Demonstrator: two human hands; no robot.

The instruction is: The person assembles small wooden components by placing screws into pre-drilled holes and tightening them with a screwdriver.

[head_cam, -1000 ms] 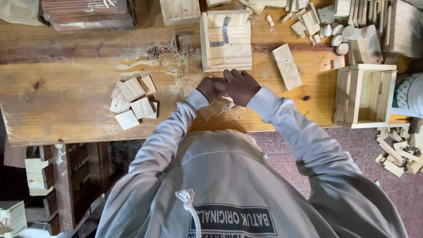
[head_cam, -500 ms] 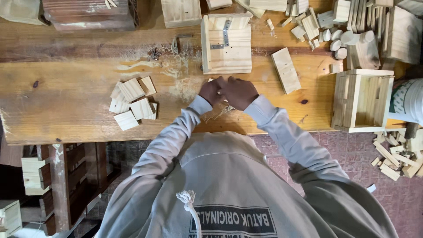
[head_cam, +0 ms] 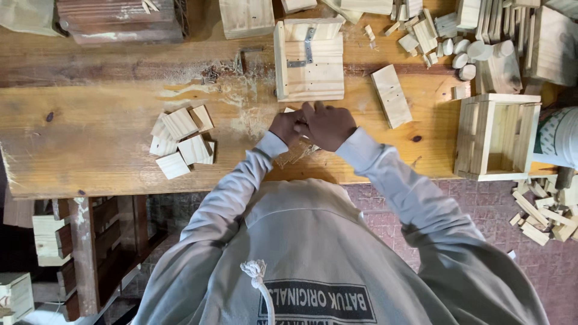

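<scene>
Both my hands have edged closer together: left hand and right hand touch, fingers curled over a small pale wooden piece; how firmly, I cannot tell.

Can't make out what's pinched between the left hand and right hand, just a sliver of small wood piece poking out. Stack of boards chopped off up top, white bucket cut by the right edge.
</scene>
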